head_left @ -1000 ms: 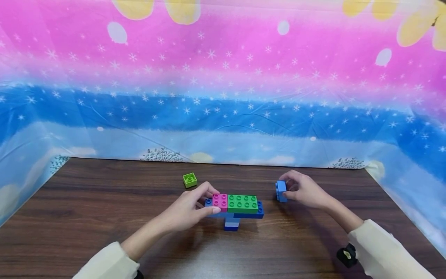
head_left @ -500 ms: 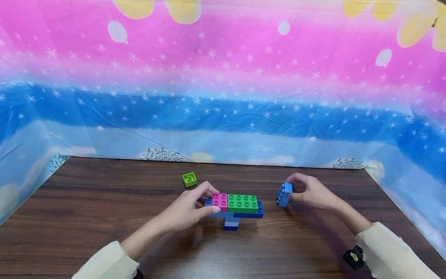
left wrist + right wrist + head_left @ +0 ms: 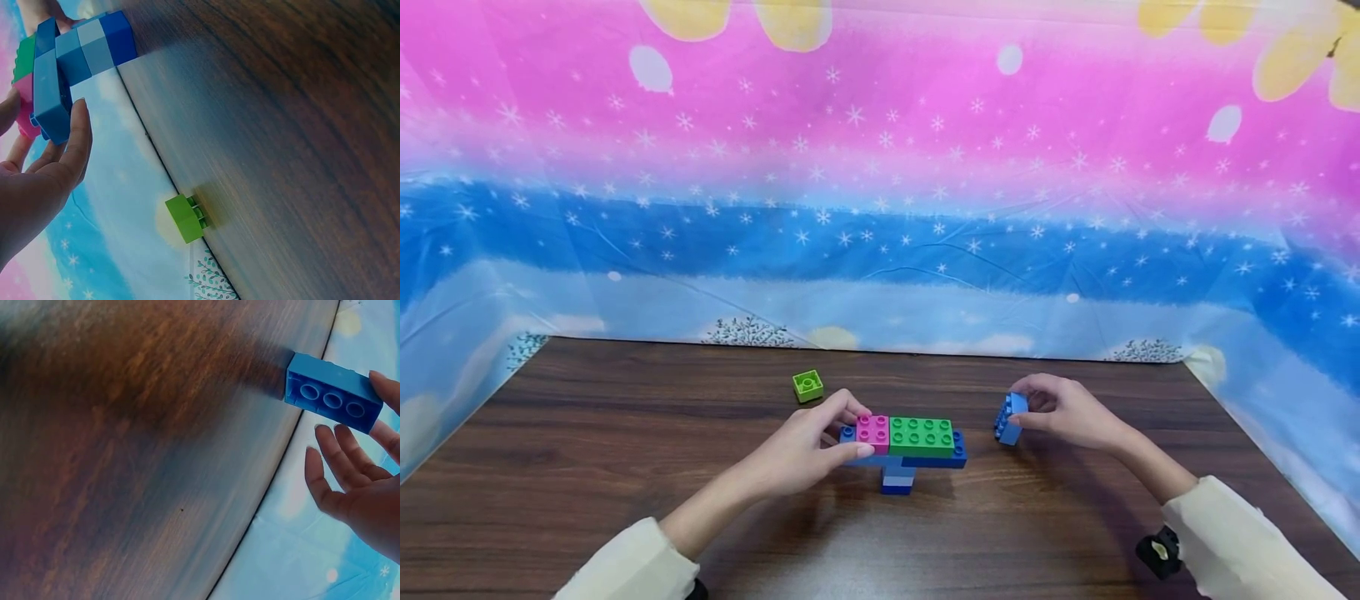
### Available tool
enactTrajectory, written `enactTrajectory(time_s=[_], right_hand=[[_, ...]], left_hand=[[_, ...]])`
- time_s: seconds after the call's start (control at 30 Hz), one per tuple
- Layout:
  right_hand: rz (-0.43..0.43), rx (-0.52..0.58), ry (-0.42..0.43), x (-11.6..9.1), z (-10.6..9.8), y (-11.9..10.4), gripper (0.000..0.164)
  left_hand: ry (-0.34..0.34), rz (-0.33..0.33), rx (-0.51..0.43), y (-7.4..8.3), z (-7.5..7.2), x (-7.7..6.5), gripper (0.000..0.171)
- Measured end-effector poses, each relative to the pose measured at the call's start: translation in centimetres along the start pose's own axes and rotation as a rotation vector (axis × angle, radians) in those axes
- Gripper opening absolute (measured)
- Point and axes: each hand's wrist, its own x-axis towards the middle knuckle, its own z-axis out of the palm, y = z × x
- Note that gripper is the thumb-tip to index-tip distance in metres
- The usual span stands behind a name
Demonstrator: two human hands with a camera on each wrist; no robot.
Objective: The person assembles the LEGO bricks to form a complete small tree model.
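Observation:
My left hand (image 3: pixel 801 454) holds the left end of a T-shaped toy brick build, thumb by the pink brick (image 3: pixel 873 434). Beside the pink one sits a green brick (image 3: pixel 921 437). Both top a row of blue bricks (image 3: pixel 51 94), carried by a short column (image 3: pixel 898 477) of light and dark blue bricks standing on the table. At the right, my right hand (image 3: pixel 1067 412) pinches a blue brick (image 3: pixel 1015 419) near its top. This brick is on end, studs facing left; its hollow underside with round tubes (image 3: pixel 332 400) shows in the right wrist view.
A lime green brick (image 3: pixel 808 387) lies upside down on the brown wooden table (image 3: pixel 587 433), behind my left hand. A pink and blue snowflake cloth (image 3: pixel 880 250) hangs along the table's back edge and round both sides.
My right hand has shifted right and slightly nearer with the blue brick, which has turned a little. My left hand and the build have stayed put.

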Motion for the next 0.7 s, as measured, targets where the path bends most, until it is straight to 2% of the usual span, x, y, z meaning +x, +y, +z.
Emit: enactTrajectory(time_s=[0.43,0.7], right_hand=[[-0.031,0.009,0.002,-0.47,-0.32,0.16,0.029],[-0.018,0.03,0.013,-0.96,-1.0,-0.8,0.027]], left_hand=[[-0.004,0.001,-0.006,0.02,0.07,-0.05,0.024],[-0.007,-0.006,-0.001,0.02,0.02,-0.04,0.025]])
